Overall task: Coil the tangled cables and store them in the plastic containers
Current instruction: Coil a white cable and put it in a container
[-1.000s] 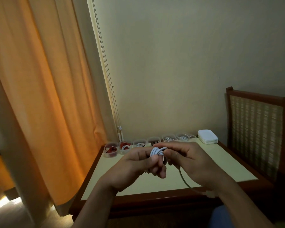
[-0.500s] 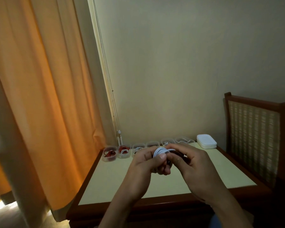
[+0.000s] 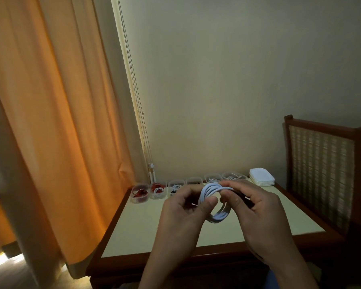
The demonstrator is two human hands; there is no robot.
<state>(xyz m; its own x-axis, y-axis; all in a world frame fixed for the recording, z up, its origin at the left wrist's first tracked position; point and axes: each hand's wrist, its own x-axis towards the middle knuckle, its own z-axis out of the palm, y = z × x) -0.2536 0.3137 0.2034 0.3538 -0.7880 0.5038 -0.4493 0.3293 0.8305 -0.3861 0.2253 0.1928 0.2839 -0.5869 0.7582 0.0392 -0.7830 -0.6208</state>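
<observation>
A white cable (image 3: 212,193) wound into a round coil is held above the table between both hands. My left hand (image 3: 182,213) pinches the coil's left side with thumb and fingers. My right hand (image 3: 256,211) grips its right side, fingers curled over the top. A row of several small clear plastic containers (image 3: 176,185) stands along the table's far edge; the two at the left (image 3: 140,193) hold red cables, others hold white ones. A stack of white lids (image 3: 261,180) lies at the row's right end.
The cream-topped wooden table (image 3: 138,230) has a dark raised rim. An orange curtain (image 3: 56,122) hangs at the left, and a wooden chair with a woven back (image 3: 321,170) stands to the right. A wall rises just behind the containers.
The loose tail that hung down from my right hand a second ago is gone; the cable now forms a full coil. My hands have spread apart and show the loop.
</observation>
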